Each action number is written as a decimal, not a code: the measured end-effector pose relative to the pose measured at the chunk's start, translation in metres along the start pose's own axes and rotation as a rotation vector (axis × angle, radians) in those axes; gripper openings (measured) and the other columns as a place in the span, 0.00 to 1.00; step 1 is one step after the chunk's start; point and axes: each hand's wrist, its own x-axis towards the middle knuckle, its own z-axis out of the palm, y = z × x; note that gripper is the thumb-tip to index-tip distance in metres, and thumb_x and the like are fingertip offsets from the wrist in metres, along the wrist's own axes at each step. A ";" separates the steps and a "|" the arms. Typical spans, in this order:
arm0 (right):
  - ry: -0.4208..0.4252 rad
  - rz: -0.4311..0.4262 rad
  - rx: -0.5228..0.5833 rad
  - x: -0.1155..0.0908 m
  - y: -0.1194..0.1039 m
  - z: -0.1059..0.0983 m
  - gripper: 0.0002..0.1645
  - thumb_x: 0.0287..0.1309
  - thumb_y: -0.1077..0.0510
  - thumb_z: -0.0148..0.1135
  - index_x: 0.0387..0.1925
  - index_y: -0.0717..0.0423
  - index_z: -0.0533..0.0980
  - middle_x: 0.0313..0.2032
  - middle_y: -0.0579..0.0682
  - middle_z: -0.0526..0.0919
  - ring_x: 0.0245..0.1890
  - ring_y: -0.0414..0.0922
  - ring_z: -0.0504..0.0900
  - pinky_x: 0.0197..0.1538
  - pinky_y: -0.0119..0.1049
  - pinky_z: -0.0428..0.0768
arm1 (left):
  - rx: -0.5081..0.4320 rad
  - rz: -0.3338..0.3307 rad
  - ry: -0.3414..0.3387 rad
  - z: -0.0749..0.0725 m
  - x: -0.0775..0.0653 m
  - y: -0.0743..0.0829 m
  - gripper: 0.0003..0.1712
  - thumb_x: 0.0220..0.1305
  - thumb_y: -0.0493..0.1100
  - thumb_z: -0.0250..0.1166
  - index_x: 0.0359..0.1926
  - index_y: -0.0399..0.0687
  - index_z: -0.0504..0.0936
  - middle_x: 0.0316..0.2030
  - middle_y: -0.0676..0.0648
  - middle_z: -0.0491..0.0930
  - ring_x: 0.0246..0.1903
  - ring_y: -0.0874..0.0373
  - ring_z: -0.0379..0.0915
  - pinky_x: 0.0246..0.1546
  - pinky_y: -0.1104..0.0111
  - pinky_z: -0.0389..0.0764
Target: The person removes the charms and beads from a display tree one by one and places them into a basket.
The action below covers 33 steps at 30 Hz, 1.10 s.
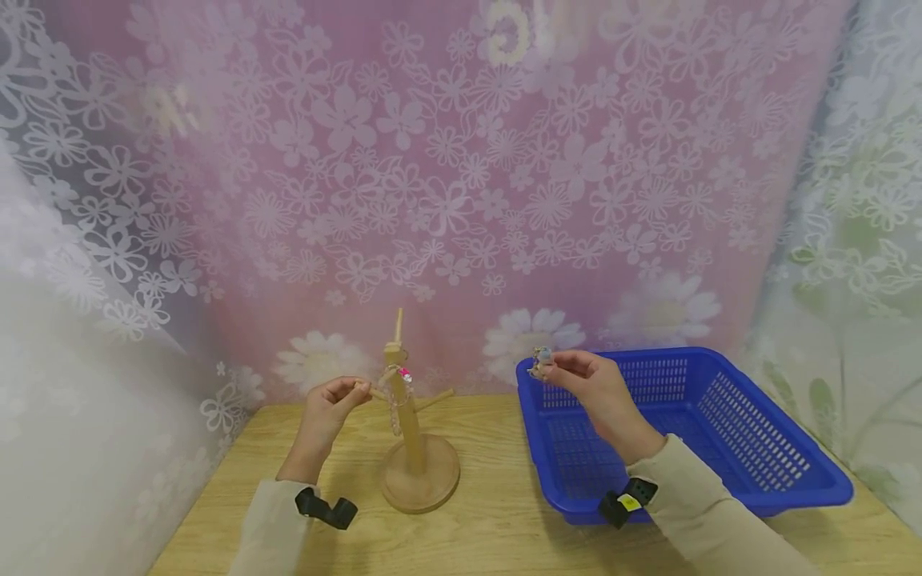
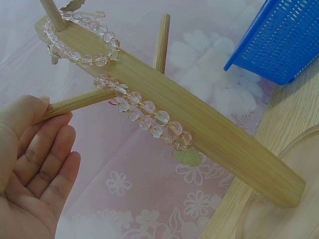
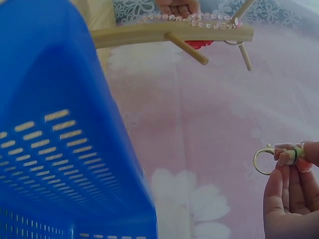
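A wooden stand [image 1: 410,428] with a round base and several pegs stands upright on the table. Between thumb and fingertips, my left hand [image 1: 327,416] pinches the end of one peg [image 2: 79,102]. On that peg hangs a bracelet of clear pink beads [image 2: 149,107]; a second beaded bracelet [image 2: 85,60] loops round a peg higher up. Something bright pink [image 1: 405,374] hangs near the top of the stand. My right hand [image 1: 605,400] holds a keychain [image 3: 290,155] with a gold ring and a small pale figure, partly hidden by the fingers, above the basket's left rim.
A blue plastic basket [image 1: 536,456] with slotted walls sits on the right of the wooden table [image 1: 497,536], under my right forearm. Flowered pink cloth [image 1: 446,200] hangs behind the table. White curtain-like sheets stand at both sides.
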 end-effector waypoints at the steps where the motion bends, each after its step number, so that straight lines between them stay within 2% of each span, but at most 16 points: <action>1: -0.006 -0.002 0.004 0.001 0.000 -0.002 0.26 0.59 0.58 0.63 0.54 0.70 0.71 0.41 0.41 0.81 0.44 0.33 0.79 0.56 0.39 0.71 | 0.003 0.000 -0.001 0.000 0.000 0.000 0.16 0.63 0.41 0.64 0.40 0.28 0.79 0.28 0.54 0.83 0.34 0.60 0.81 0.46 0.73 0.77; 5: -0.013 -0.001 0.005 0.004 0.003 -0.008 0.26 0.59 0.58 0.64 0.53 0.70 0.71 0.40 0.39 0.82 0.43 0.33 0.80 0.59 0.46 0.68 | 0.010 0.006 -0.005 -0.001 0.000 0.001 0.16 0.63 0.41 0.64 0.40 0.28 0.79 0.27 0.55 0.82 0.34 0.62 0.80 0.46 0.73 0.77; 7: -0.017 0.000 -0.003 0.007 0.004 -0.012 0.25 0.59 0.57 0.64 0.53 0.70 0.72 0.39 0.37 0.82 0.43 0.32 0.80 0.59 0.45 0.69 | 0.008 0.005 -0.008 -0.001 0.000 0.001 0.15 0.63 0.41 0.63 0.40 0.28 0.79 0.27 0.57 0.82 0.34 0.61 0.80 0.46 0.73 0.77; 12: -0.038 0.020 -0.048 0.012 0.007 -0.020 0.27 0.60 0.55 0.63 0.55 0.70 0.71 0.40 0.36 0.82 0.44 0.31 0.78 0.55 0.36 0.72 | 0.008 0.002 -0.005 -0.001 -0.001 0.001 0.13 0.63 0.41 0.64 0.38 0.31 0.80 0.26 0.57 0.82 0.34 0.61 0.81 0.46 0.73 0.78; 18: -0.061 0.033 -0.077 0.019 0.010 -0.032 0.29 0.60 0.52 0.63 0.55 0.69 0.71 0.42 0.41 0.83 0.43 0.32 0.79 0.57 0.42 0.72 | 0.011 0.008 -0.006 -0.001 -0.001 0.001 0.13 0.63 0.42 0.64 0.38 0.33 0.81 0.26 0.57 0.82 0.36 0.54 0.81 0.46 0.72 0.78; 22: -0.094 0.041 -0.057 0.023 0.012 -0.040 0.23 0.61 0.54 0.62 0.51 0.66 0.74 0.40 0.39 0.82 0.42 0.33 0.80 0.53 0.34 0.75 | 0.007 0.013 -0.010 -0.001 -0.001 0.002 0.14 0.63 0.41 0.64 0.39 0.30 0.80 0.26 0.57 0.81 0.36 0.54 0.81 0.46 0.72 0.78; 25: -0.130 0.054 -0.025 0.027 0.015 -0.047 0.17 0.62 0.55 0.61 0.47 0.62 0.76 0.39 0.38 0.82 0.41 0.33 0.80 0.49 0.29 0.77 | 0.006 -0.001 -0.010 -0.001 -0.002 0.003 0.15 0.64 0.40 0.63 0.40 0.27 0.79 0.26 0.57 0.81 0.34 0.61 0.81 0.46 0.73 0.77; 27: -0.144 0.069 -0.021 0.028 0.016 -0.051 0.19 0.62 0.55 0.61 0.49 0.63 0.74 0.40 0.39 0.81 0.42 0.33 0.80 0.49 0.29 0.78 | 0.001 -0.015 -0.008 0.000 -0.002 0.004 0.15 0.64 0.39 0.62 0.41 0.26 0.78 0.25 0.57 0.81 0.34 0.62 0.81 0.46 0.74 0.77; 30: -0.152 0.081 -0.070 0.030 0.020 -0.058 0.27 0.62 0.53 0.61 0.55 0.68 0.70 0.44 0.41 0.79 0.43 0.33 0.80 0.50 0.29 0.77 | -0.011 -0.026 -0.006 0.001 -0.003 0.005 0.14 0.64 0.38 0.62 0.41 0.26 0.78 0.25 0.58 0.81 0.34 0.61 0.81 0.46 0.74 0.76; 33: -0.160 0.088 -0.085 0.033 0.027 -0.066 0.32 0.62 0.52 0.60 0.58 0.71 0.66 0.47 0.45 0.78 0.43 0.33 0.80 0.51 0.30 0.77 | -0.014 -0.010 -0.011 0.001 -0.002 0.004 0.14 0.64 0.38 0.62 0.40 0.26 0.78 0.26 0.58 0.81 0.35 0.58 0.81 0.46 0.73 0.77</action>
